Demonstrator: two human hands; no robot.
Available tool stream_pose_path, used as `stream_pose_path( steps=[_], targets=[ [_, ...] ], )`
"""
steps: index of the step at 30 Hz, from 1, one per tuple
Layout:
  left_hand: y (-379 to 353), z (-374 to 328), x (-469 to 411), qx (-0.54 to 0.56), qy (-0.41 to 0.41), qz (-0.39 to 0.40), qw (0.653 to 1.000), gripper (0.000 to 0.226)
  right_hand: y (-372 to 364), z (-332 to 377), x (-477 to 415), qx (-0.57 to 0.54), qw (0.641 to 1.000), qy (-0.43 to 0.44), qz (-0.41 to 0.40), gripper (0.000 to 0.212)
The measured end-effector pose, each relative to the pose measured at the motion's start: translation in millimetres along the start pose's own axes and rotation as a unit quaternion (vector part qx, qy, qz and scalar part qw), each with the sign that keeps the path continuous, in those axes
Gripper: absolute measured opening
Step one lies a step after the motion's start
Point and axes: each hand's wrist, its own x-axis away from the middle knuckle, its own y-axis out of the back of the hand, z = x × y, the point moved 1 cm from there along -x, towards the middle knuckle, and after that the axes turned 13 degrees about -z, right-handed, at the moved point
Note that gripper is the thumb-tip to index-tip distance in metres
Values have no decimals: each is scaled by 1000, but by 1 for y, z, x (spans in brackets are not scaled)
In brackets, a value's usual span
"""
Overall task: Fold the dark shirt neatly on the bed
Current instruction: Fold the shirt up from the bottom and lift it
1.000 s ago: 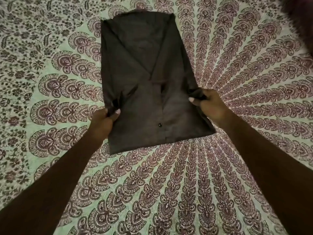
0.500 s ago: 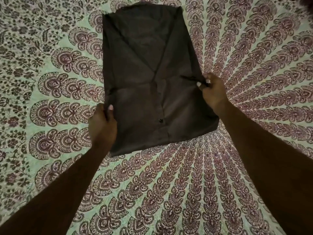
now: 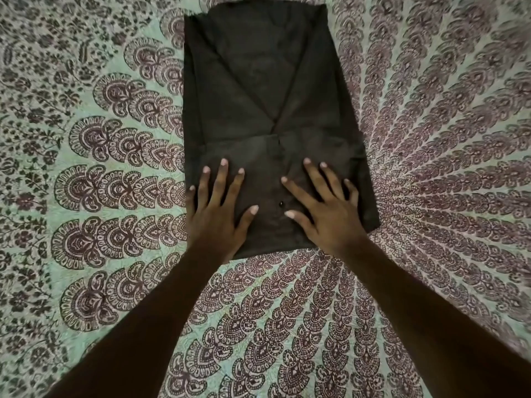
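The dark shirt (image 3: 258,90) lies on the bed as a long narrow rectangle, its sides turned in and its bottom part folded up over the middle. A small dark button shows near its lower centre. My left hand (image 3: 218,214) rests flat on the lower left of the shirt, fingers spread, holding nothing. My right hand (image 3: 324,208) lies flat on the lower right, fingers spread as well, palm on the cloth. The hands hide part of the near edge of the shirt.
The bed is covered by a pale green sheet (image 3: 100,196) printed with a dark maroon radial paisley pattern. It stretches out on every side of the shirt.
Both hands let go of the shirt's side edges and moved inward to lie flat on its lower part. The pinched creases at the sides are gone.
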Motion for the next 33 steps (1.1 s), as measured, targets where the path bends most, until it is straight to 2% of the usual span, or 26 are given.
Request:
stream_pose_path(
  steps=[3, 9, 15, 20, 24, 26, 28, 31, 33],
  targets=[
    [-4, 2, -6, -12, -5, -10, 1000, 73, 1, -1, -26, 13, 1000, -26, 2, 68],
    [-4, 3, -9, -16, -8, -7, 1000, 75, 6, -12, -81, 30, 999, 11, 23, 75],
    [-4, 3, -8, -6, -4, -8, 1000, 73, 17, -23, -121, 25, 999, 20, 25, 72],
    [8, -4, -2, -9, 13, -37, 999, 72, 26, -6, -63, 4, 998, -18, -60, 79],
    [-2, 7, 0, -21, 1, -22, 1000, 75, 6, -10, 0, 20, 999, 43, 10, 76],
    [-7, 11, -2, -19, -1, -23, 1000, 76, 2, -29, 7, 36, 998, 43, 14, 74],
    [-7, 11, -4, -13, 0, -25, 1000, 77, 4, -49, 0, 59, 998, 4, 8, 75],
    [0, 11, -4, -5, -6, -28, 1000, 77, 12, -70, -12, 58, 991, -122, -4, 77],
    [6, 10, -4, -9, 2, -34, 999, 77, 17, -67, -16, 59, 985, -163, -20, 80]
  ],
)
